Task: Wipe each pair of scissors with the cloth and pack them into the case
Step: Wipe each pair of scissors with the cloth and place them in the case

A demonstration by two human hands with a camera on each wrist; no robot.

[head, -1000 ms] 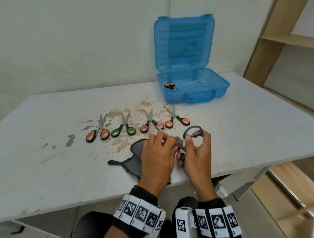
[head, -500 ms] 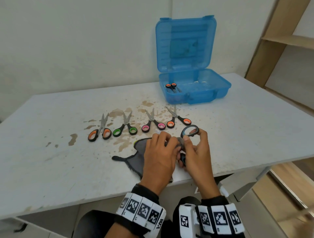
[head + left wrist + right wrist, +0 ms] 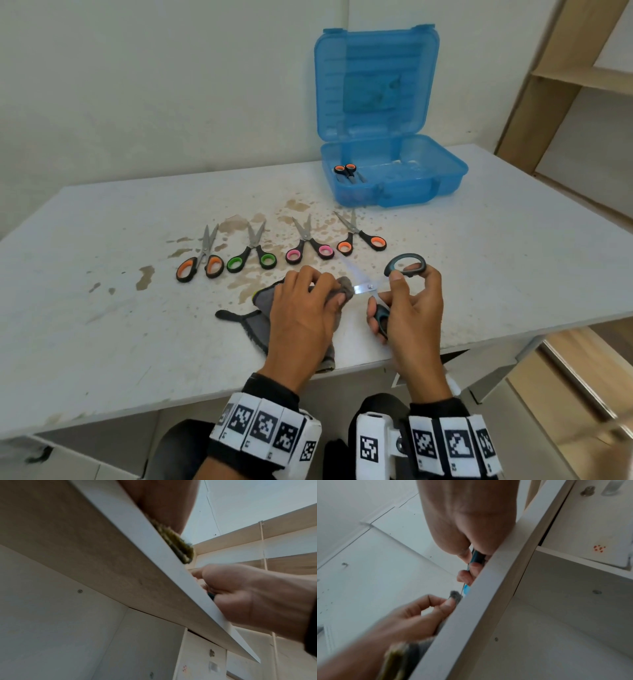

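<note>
My right hand (image 3: 407, 301) grips a pair of blue-handled scissors (image 3: 368, 287) by both handle loops, blades spread. My left hand (image 3: 308, 301) pinches a bunched part of the grey cloth (image 3: 346, 287) around one blade; the cloth's remainder (image 3: 253, 318) trails on the table toward the near edge. Several more scissors lie in a row behind: orange-handled (image 3: 200, 263), green-handled (image 3: 251, 255), pink-handled (image 3: 310, 248), orange-handled (image 3: 359, 240). The open blue case (image 3: 445, 178) stands at the back with one orange-handled pair (image 3: 346, 171) inside. In the right wrist view the left hand's fingers (image 3: 448, 604) pinch the cloth (image 3: 455, 595).
The white table (image 3: 496, 260) carries brown stains around the row of scissors. Wooden shelving (image 3: 565, 75) stands at the right. The table's near edge (image 3: 376, 363) runs just below both hands.
The hands have drawn apart: the right hand moved right with the scissors, baring the blade and pivot, while the left hand keeps the cloth pinched on the blade end.
</note>
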